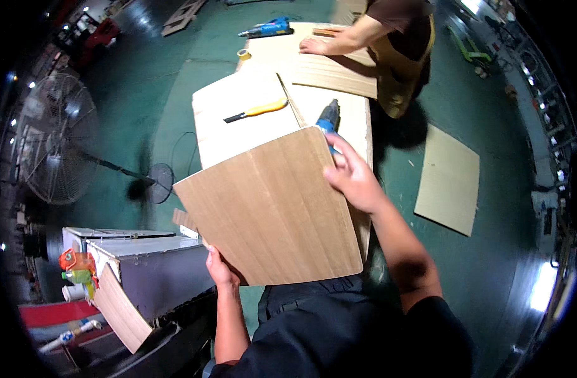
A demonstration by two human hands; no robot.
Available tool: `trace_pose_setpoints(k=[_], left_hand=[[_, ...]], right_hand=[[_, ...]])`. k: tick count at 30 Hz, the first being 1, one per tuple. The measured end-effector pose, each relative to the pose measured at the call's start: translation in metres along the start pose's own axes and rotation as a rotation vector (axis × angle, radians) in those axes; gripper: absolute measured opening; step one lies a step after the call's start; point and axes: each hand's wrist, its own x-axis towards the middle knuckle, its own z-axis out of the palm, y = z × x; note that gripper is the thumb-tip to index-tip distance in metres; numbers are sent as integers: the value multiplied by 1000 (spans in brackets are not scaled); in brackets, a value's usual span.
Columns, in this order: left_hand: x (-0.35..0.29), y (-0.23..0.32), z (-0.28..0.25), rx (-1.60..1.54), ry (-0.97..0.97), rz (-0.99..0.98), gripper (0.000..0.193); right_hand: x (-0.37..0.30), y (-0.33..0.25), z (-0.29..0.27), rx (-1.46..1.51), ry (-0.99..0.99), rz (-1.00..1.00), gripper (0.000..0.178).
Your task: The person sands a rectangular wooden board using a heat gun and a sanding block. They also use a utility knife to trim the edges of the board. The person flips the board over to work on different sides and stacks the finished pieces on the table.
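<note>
A wood-grain panel (273,208) with rounded corners is held tilted in front of my body, above the near end of the worktable. My left hand (223,269) is closed on its lower left edge, the fingers partly hidden beneath. On the upper right edge my right hand (354,179) grips it, thumb on the face and fingers reaching round the side. Just beyond that hand lies a blue heat gun (329,116), partly covered by the panel. A yellow utility knife (257,110) rests on a pale board (232,94) behind the panel.
Across the table, a co-worker's hand (314,46) presses on another board (339,72). A second blue heat gun (266,28) and a tape roll (244,55) lie there. A standing fan (62,138) and grey cabinet (162,264) are left; a loose panel (449,179) lies right.
</note>
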Motion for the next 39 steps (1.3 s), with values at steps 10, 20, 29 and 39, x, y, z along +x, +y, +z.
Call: trace_pose_setpoints(k=[10, 20, 29, 39], left_hand=[[74, 3, 162, 348, -127, -93, 51], [-117, 136, 264, -317, -871, 220, 104], [1, 79, 267, -530, -330, 3, 34], [80, 7, 274, -733, -264, -80, 54]], right_hand=[[-51, -66, -51, 152, -201, 135, 78], [-52, -110, -9, -1075, -1, -720, 60], [26, -14, -7, -1234, -19, -870, 52], [-81, 140, -60, -1010, -170, -434, 49]])
